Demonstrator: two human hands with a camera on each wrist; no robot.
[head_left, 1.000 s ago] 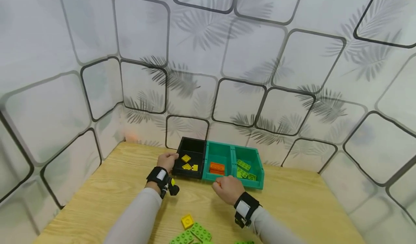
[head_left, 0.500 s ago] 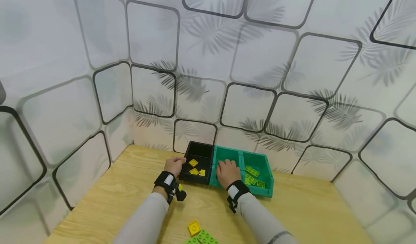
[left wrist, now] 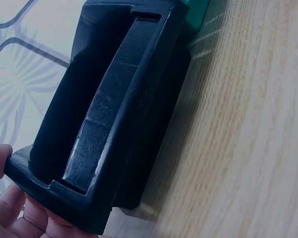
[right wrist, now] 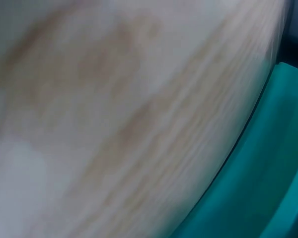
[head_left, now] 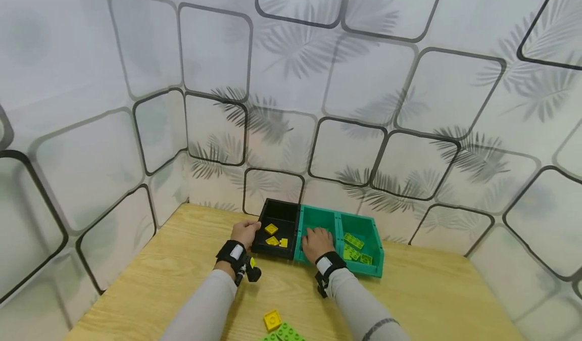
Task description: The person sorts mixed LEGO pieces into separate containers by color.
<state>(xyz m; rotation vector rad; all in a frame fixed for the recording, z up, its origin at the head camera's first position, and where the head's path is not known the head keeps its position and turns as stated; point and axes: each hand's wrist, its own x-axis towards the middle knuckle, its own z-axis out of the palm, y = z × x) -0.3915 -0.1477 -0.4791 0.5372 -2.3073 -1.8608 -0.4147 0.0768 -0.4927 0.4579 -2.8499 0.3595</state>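
My left hand (head_left: 245, 232) grips the left side rim of a black bin (left wrist: 97, 124). In the left wrist view its thumb lies over the rim and its fingers (left wrist: 37, 218) curl beneath. Small yellow toy bricks (head_left: 271, 229) lie in that bin. My right hand (head_left: 318, 244) reaches down into the middle teal bin (head_left: 313, 212), back of the hand up, with its fingertips hidden below the knuckles. I cannot tell whether it holds anything. Only blurred skin and the teal rim (right wrist: 253, 178) show in the right wrist view.
The right teal bin (head_left: 376, 240) joins the middle one and holds several light-green bricks (head_left: 353, 241). Near the front of the wooden table (head_left: 423, 290) lie a yellow square brick (head_left: 272, 320) and light-green bricks (head_left: 288, 332). A patterned fabric wall (head_left: 273, 144) stands behind the bins.
My right hand has moved from in front of the bins into the middle teal bin, now covering the orange bricks seen there before. The left hand keeps its grip; the head view shifted slightly.
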